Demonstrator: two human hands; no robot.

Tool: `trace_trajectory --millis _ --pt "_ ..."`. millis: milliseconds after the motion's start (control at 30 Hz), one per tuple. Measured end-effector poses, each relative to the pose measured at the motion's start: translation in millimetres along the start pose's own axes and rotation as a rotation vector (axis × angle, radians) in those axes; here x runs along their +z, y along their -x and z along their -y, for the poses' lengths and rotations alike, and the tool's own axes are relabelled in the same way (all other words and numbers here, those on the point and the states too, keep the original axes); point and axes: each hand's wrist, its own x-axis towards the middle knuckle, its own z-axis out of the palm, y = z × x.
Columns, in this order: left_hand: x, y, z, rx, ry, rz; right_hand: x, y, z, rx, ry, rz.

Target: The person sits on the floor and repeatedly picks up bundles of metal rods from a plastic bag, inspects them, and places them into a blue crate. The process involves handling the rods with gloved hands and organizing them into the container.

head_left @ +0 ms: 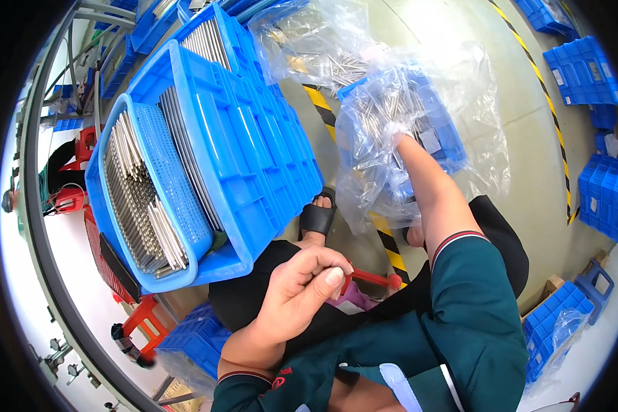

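Observation:
My left hand [302, 285] is closed in front of my body, its fingers curled and the thumb laid against them. Anything inside it is hidden. My right arm reaches forward into a blue crate [450, 130] on the floor, lined with a clear plastic bag [360, 196]. There my right hand [395, 130] is at a heap of thin metal rods [399, 103]; glare and plastic hide its fingers. To the left, a light-blue perforated basket [185, 182] holds many metal rods [134, 199] lying in layers.
Beneath the basket stands a large blue crate [247, 137], with more rods [206, 44] behind. Another clear bag with loose rods [347, 71] lies beyond the floor crate. Red stools [144, 323] are at the left, blue crates [584, 72] at the right. Yellow-black tape [391, 250] crosses the floor.

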Motion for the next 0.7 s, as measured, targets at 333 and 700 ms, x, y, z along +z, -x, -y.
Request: trace_trajectory --millis 333,700 --pt "-2.5 7.3 6.7 0.08 0.001 0.054 -61.8 12.2 -31.3 -0.015 0.314 0.388" --pt "-3.4 10.4 10.1 0.092 -0.005 0.096 -29.8 39.9 -41.4 0.232 0.722 0.673"
